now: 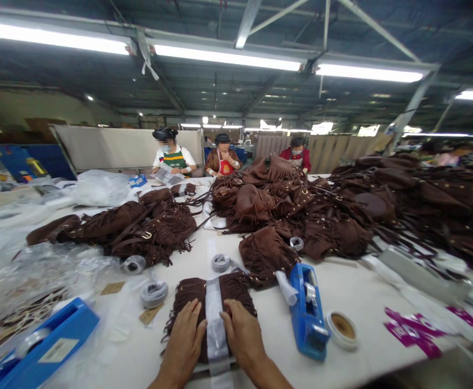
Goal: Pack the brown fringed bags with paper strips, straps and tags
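Left hand point(185, 337) and right hand point(242, 332) both lie palm down, fingers extended rather than curled in a grip, on a brown fringed bundle point(191, 289), one on each side of the pale, translucent strip point(217, 319) that runs lengthwise over its middle. The bundle lies flat on the white table point(268, 346), toward the near edge, its fringe sticking out on the left. Just beyond it sits a coil of grey strip point(220, 263); another coil point(154, 294) lies to its left, next to a small brown card point(151, 313). A brown fringed bag point(266, 254) lies just behind the bundle's far right corner. To the right stands a blue tape dispenser point(313, 335) with a roll of tape point(342, 328) beside it, and purple-and-white printed pieces point(414, 329) are spread toward the table's near right edge. A second blue dispenser point(72, 329) lies at the near left corner, with crumpled clear plastic point(50, 270) beyond it along the left side. Farther back, a smaller heap of brown fringed bags point(151, 227) lies left of centre, a larger pile point(256, 200) rises at centre, and more brown goods point(431, 200) cover the far right. Three people are at the far edge, one in a green apron point(175, 162).
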`<move>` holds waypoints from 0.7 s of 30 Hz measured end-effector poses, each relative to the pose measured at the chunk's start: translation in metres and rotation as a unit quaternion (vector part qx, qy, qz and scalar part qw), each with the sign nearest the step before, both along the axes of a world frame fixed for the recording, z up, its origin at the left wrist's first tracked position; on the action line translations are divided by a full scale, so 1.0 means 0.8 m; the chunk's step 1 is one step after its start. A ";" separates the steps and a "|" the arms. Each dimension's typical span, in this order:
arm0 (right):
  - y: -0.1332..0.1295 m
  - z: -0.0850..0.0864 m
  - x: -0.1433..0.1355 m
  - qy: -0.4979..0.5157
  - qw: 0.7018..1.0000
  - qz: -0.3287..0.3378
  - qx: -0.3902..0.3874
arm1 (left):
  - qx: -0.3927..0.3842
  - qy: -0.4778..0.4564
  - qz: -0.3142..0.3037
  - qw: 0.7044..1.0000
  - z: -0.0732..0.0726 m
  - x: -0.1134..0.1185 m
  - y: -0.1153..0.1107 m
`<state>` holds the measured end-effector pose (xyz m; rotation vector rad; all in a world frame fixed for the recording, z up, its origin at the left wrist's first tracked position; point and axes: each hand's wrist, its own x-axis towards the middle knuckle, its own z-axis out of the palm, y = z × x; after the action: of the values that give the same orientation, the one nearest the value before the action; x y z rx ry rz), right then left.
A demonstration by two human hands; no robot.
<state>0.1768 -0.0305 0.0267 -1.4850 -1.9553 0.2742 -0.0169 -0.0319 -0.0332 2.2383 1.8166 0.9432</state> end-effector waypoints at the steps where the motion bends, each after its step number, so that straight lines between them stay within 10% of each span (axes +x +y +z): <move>1: 0.009 0.002 -0.004 -0.002 1.000 -0.015 -0.019 | 0.002 0.012 -0.003 1.000 -0.002 0.004 0.002; 9: 0.065 0.021 -0.025 0.007 0.979 -0.052 -0.199 | -0.060 -0.012 0.029 0.998 -0.001 0.026 0.001; 21: 0.078 0.005 -0.017 0.045 0.972 -0.032 -0.230 | -0.098 -0.049 0.045 0.993 0.022 0.039 0.001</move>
<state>0.1629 0.0315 0.0307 -1.7813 -1.8450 0.7963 0.0144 -0.0308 -0.0153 1.9748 1.8893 0.8314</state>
